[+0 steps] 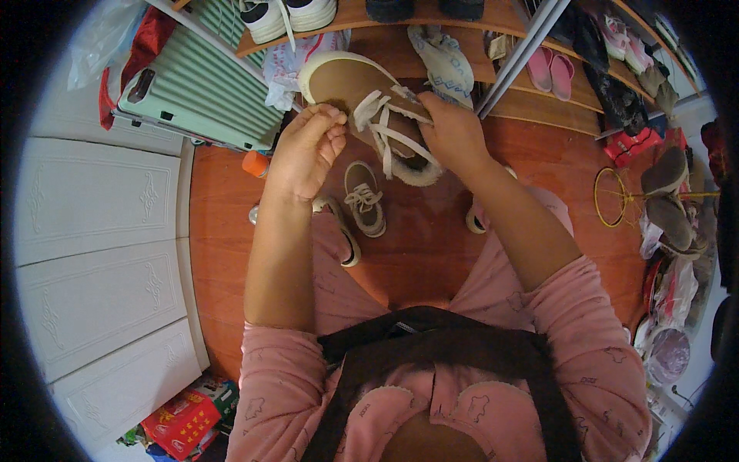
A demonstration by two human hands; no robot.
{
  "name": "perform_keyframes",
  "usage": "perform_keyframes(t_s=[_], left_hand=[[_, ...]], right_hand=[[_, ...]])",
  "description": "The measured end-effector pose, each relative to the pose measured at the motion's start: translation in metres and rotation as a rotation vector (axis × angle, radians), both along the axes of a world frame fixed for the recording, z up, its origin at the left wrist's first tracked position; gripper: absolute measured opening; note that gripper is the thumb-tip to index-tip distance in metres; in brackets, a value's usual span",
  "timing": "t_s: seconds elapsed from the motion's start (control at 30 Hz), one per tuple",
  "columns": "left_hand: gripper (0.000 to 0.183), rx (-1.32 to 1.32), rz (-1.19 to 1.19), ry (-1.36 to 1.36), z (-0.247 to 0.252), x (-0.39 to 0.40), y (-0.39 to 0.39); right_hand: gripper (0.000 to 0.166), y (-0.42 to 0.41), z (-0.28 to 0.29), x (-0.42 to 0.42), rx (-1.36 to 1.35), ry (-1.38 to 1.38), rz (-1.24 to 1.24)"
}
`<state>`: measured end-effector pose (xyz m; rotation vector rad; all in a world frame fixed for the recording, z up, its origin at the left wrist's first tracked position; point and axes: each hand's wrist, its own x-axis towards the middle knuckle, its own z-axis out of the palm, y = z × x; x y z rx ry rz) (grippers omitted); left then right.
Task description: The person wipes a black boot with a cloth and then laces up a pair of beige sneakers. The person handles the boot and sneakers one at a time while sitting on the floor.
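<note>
My right hand grips a brown lace-up shoe by its side, near the opening. The shoe has a cream sole edge, loose white laces and a fluffy lining showing at the heel. Its toe points up and to the left in the head view. Beside the toe, my left hand has its thumb and fingertips pinched together. Nothing shows between them, though something tiny could be hidden. A similar laced shoe stands on the floor below, between my feet.
A wooden shoe rack with footwear spans the far side. A mint-green suitcase stands at the left, above white cabinet doors. An orange-capped container is on the wooden floor. Bags and a yellow hoop are at right.
</note>
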<state>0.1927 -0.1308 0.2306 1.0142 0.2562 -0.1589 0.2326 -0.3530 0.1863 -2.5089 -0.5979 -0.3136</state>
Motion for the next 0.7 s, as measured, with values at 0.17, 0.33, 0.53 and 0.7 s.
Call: perform_keyframes(t_s=[0.17,0.33,0.53,0.7], left_hand=[[0.019,0.514,0.027,-0.132,-0.012,-0.005,-0.009],[0.021,0.599,-0.031,-0.156,-0.026,-0.002,-0.011],[0.019,0.535,-0.020,-0.193,-0.039,-0.001,-0.011],[0.014,0.619,0.012,-0.152,-0.032,-0.002,-0.016]], right_hand=[[0.021,0.000,-0.004,0.002,0.023,-0.016,-0.044],[0.021,0.000,0.001,0.001,0.021,0.019,-0.053],[0.021,0.002,-0.001,0.001,0.015,0.007,-0.042],[0.021,0.001,-0.001,0.002,-0.001,0.016,-0.046]])
